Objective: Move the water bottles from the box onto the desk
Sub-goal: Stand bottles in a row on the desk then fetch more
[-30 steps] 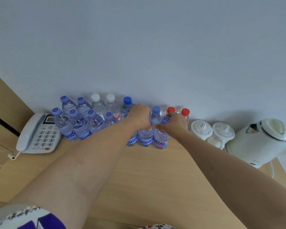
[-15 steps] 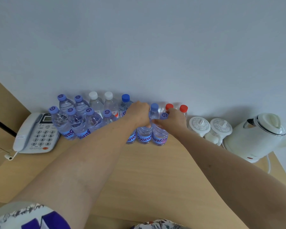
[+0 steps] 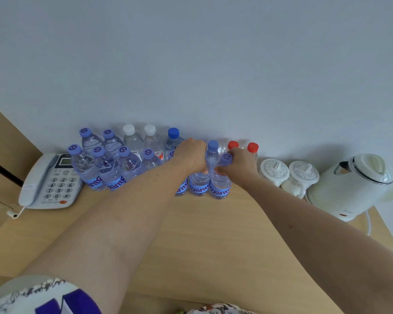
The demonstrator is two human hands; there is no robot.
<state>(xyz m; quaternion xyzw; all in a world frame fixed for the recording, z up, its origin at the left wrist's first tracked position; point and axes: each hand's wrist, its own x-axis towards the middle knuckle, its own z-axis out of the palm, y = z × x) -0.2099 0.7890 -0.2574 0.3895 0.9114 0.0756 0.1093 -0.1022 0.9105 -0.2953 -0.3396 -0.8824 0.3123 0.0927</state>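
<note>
Head view: hands (image 3: 214,160) around bottles (image 3: 210,177).

The clear purple-labelled bottle (image 3: 181,188) under the left hand (image 3: 189,155) was mostly hidden, the white electric kettle's (image 3: 354,184) spout got cut off at the right edge.

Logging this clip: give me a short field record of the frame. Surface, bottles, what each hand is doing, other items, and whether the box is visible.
surface: wooden desk against a pale wall
bottles: a cluster standing upright along the wall, caps purple, white, blue and red
left hand: grips the neck of a purple-capped bottle in the front row
right hand: grips the neighbouring bottle just below its cap
other items: telephone at left; two lidded white cups and a white kettle at right
box: not in view
</note>
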